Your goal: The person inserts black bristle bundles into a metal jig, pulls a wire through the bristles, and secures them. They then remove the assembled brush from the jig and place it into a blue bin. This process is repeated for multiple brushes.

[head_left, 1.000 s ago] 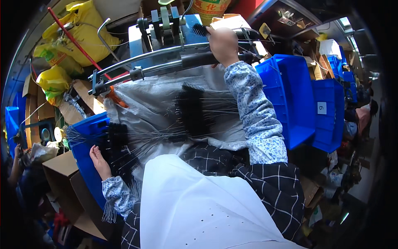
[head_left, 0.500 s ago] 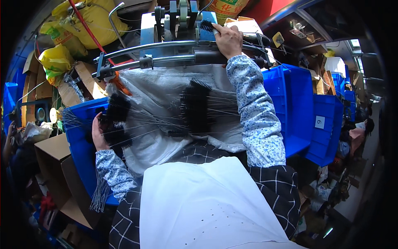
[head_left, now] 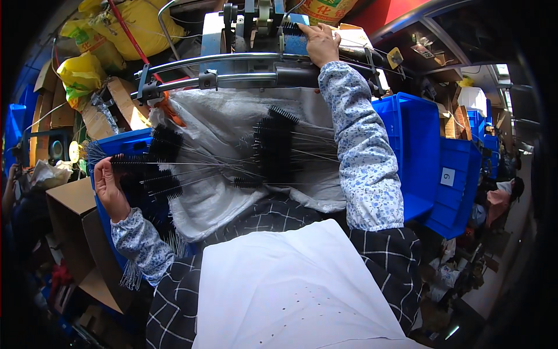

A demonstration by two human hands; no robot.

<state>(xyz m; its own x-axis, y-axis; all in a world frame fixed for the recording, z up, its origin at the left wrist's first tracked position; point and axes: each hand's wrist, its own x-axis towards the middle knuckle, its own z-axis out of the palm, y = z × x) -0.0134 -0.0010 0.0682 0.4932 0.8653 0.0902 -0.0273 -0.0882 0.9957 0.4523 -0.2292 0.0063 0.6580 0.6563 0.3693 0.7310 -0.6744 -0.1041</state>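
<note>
At left my left hand [head_left: 110,189] pinches the tip of a black twisted-wire bottle brush [head_left: 136,160], its bristles pointing right over the pile. More black brushes [head_left: 165,144] lie just beside it on a blue bin [head_left: 125,139] and a white woven cloth [head_left: 215,131] across my lap. A thicker bunch of brushes [head_left: 273,148] rests mid-cloth, wire stems crossing toward both sides. My right hand [head_left: 322,45] reaches up to the bench machine [head_left: 256,29], fingers closed on a short black-bristled brush [head_left: 290,28] at its blue block.
Two steel rails [head_left: 226,67] run across in front of the machine. Blue bins [head_left: 418,145] stand at my right. An open cardboard box [head_left: 87,232] and bundles of wire stems [head_left: 132,273] are at left. Yellow sacks [head_left: 131,32] sit at the back left.
My left hand has moved left out of the brush pile, drawing one brush by its tip. My right hand stays at the machine, shifted slightly up in the picture.
</note>
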